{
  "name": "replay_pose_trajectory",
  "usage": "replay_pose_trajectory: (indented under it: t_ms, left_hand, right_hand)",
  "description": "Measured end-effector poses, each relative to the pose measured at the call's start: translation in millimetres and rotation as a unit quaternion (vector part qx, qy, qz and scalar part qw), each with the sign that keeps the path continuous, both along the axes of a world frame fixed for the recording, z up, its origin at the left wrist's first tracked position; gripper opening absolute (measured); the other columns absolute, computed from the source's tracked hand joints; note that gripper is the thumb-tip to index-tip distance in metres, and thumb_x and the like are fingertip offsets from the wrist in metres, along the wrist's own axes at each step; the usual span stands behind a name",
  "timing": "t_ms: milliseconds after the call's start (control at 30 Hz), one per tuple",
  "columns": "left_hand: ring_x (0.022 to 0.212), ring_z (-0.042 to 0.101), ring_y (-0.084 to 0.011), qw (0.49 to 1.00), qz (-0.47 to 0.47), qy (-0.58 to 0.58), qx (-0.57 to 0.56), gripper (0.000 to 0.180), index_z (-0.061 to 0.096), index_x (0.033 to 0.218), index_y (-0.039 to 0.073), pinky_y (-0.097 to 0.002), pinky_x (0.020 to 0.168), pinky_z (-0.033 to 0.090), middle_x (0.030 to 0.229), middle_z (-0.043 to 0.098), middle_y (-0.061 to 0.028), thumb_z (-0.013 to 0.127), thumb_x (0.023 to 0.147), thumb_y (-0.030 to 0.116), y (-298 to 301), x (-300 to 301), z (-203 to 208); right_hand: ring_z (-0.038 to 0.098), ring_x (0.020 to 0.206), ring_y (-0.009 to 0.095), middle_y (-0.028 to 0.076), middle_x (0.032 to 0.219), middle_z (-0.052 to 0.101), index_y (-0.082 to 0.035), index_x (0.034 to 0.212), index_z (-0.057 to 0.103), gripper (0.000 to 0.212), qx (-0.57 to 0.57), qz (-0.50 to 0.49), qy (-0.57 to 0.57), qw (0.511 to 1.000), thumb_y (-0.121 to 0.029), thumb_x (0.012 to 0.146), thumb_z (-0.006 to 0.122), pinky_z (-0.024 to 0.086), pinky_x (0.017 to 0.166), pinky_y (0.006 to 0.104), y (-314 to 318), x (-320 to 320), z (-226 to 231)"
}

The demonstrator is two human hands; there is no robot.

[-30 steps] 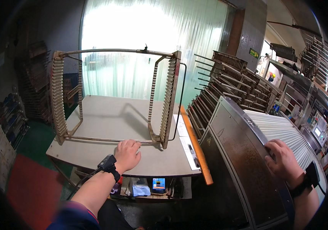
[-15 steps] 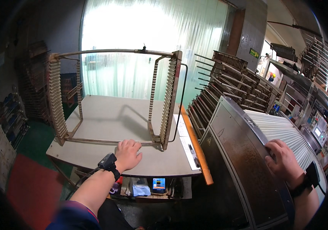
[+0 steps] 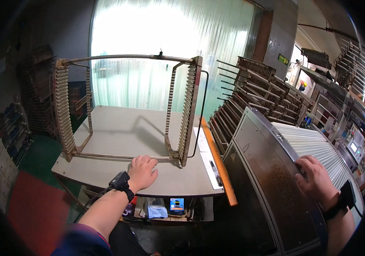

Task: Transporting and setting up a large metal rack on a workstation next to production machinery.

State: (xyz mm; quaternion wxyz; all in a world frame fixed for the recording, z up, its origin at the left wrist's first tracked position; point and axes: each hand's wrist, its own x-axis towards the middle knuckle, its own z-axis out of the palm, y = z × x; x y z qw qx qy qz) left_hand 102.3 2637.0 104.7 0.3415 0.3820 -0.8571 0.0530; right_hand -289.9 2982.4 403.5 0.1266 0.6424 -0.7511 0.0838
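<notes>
A metal slotted rack [image 3: 193, 106] stands upright on the pale table [image 3: 122, 113], with toothed strips down both sides and a bar across its top. My left hand [image 3: 143, 173] rests palm down at the table's front. Its fingers are apart, slightly bent, and reach the rack's lower bar; I cannot tell whether they touch it. To the right, my right hand [image 3: 317, 179] lies over the top edge of a steel roller machine [image 3: 272, 170]. Those fingers bend loosely over the edge, and no separate object shows in them. Both wrists wear black bands with small devices.
An orange strip [image 3: 218, 162] runs along the table's right edge beside a paper sheet [image 3: 206, 164] and a pen [image 3: 213, 165]. More racks [image 3: 259, 91] are piled behind the machine. A lit phone-like screen [image 3: 177, 205] sits on the shelf below. Translucent strip curtains [image 3: 148, 85] hang behind.
</notes>
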Motion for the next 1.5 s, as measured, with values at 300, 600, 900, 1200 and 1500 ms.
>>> replay_pose_trajectory:
  t_ms: [300, 600, 900, 1200, 1500]
  left_hand:
    - [0.115, 0.062, -0.0338, 1.0, 0.002, 0.001, 0.0, 0.025, 0.074, 0.113, 0.014, -0.0502, 0.102, 0.047, 0.11, 0.067, -0.0096, 0.076, 0.09, 0.025, 2.1, -0.9, 3.5]
    - [0.113, 0.063, -0.0333, 1.0, 0.001, 0.008, 0.004, 0.022, 0.075, 0.111, 0.013, -0.0499, 0.1, 0.048, 0.109, 0.068, -0.0092, 0.075, 0.091, 0.021, -1.0, -0.7, 0.9]
    - [0.108, 0.065, -0.029, 0.999, 0.019, 0.014, -0.022, 0.013, 0.079, 0.102, 0.015, -0.0484, 0.097, 0.048, 0.104, 0.072, -0.0033, 0.072, 0.09, 0.019, -2.7, -4.1, -2.2]
    - [0.108, 0.066, -0.0292, 0.999, 0.028, -0.021, 0.0, 0.014, 0.08, 0.101, 0.015, -0.0489, 0.097, 0.048, 0.104, 0.073, -0.003, 0.07, 0.093, 0.021, -2.4, -2.8, -2.8]
    - [0.115, 0.063, -0.033, 1.0, 0.002, -0.008, 0.024, 0.022, 0.077, 0.11, 0.013, -0.0502, 0.103, 0.046, 0.111, 0.071, -0.0081, 0.073, 0.093, 0.027, 1.1, 0.6, 1.6]
  right_hand:
    - [0.065, 0.124, 0.039, 0.02, 0.129, 0.069, 0.002, 0.127, 0.069, 0.038, -0.004, 0.011, 0.024, 1.0, -0.014, 0.092, 0.076, 0.052, 0.11, 0.047, 0.1, -2.5, -0.7]
    - [0.065, 0.124, 0.039, 0.02, 0.128, 0.069, 0.002, 0.125, 0.069, 0.037, -0.001, 0.002, 0.01, 1.0, -0.014, 0.092, 0.075, 0.052, 0.11, 0.0467, -0.8, -1.5, -0.4]
    - [0.065, 0.124, 0.04, 0.021, 0.128, 0.069, 0.002, 0.125, 0.069, 0.038, -0.008, 0.008, 0.013, 1.0, -0.014, 0.091, 0.074, 0.052, 0.11, 0.0474, -0.6, -2.1, -1.4]
    - [0.064, 0.125, 0.041, 0.022, 0.129, 0.069, 0.003, 0.126, 0.069, 0.039, -0.006, 0.005, 0.01, 1.0, -0.014, 0.091, 0.074, 0.051, 0.111, 0.0478, -1.3, -0.1, -0.2]
    - [0.064, 0.124, 0.041, 0.021, 0.128, 0.069, 0.003, 0.125, 0.069, 0.039, -0.011, 0.008, 0.005, 1.0, -0.014, 0.091, 0.074, 0.051, 0.111, 0.0477, 0.2, -1.1, -1.8]
